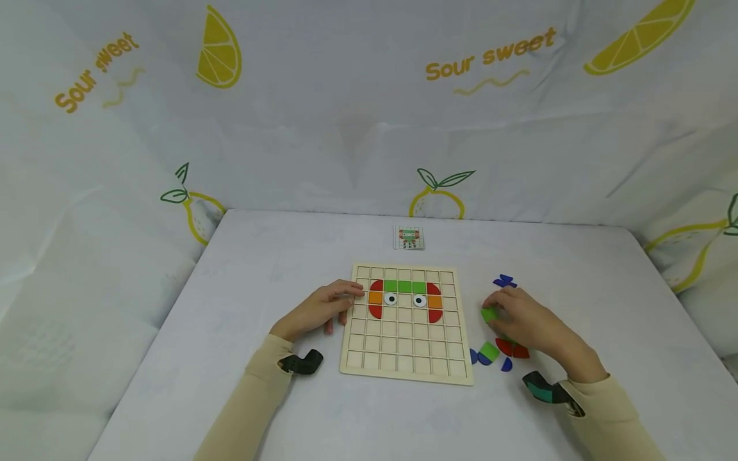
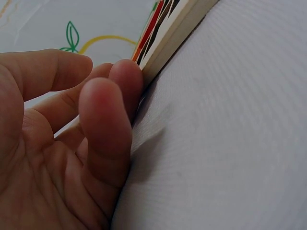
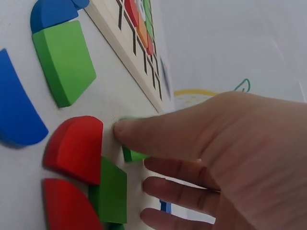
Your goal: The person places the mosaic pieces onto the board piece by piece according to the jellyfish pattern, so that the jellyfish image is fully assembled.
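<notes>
Grn pc (image 1: pixel 488 314), gridded beige brd (image 1: pixel 405 347)

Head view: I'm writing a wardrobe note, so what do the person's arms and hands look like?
The left sleeve and right sleeve are long, plain and beige. At the wrists, the left camera is black; the right camera is black with a teal-green patch. The left hand and right hand show no gloves or rings.

Green block (image 1: pixel 489 314) partly behind fingers (image 1: pixel 503 299)
</notes>
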A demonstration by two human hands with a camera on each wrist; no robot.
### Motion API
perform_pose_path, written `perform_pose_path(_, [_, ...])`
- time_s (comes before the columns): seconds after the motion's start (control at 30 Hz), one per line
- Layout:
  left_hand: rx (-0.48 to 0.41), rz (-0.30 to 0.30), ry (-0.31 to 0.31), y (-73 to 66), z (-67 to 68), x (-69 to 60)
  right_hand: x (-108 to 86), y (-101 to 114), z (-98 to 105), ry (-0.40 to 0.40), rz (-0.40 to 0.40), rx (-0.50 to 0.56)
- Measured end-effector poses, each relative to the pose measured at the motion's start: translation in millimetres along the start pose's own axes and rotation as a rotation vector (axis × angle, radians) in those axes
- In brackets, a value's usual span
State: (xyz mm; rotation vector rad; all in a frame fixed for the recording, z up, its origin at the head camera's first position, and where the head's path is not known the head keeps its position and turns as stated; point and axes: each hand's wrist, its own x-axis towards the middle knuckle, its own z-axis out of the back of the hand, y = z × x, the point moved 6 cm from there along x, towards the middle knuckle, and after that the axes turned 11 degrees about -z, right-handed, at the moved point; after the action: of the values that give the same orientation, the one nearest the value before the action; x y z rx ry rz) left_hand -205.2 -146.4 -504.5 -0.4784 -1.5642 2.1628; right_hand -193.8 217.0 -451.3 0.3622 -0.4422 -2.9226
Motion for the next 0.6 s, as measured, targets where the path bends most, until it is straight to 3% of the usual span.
perform_pose_path(0.33, [0.005,-0.011,0.005,-1.6,-0.5,0.9,4.2,3,4,0.018,0.018,0.183])
perform_pose_path(0.6, [-0.008,-0.006,0.001,-3.7,-0.2,-0.1,5.7,22,20,-0.042,0.172,0.209])
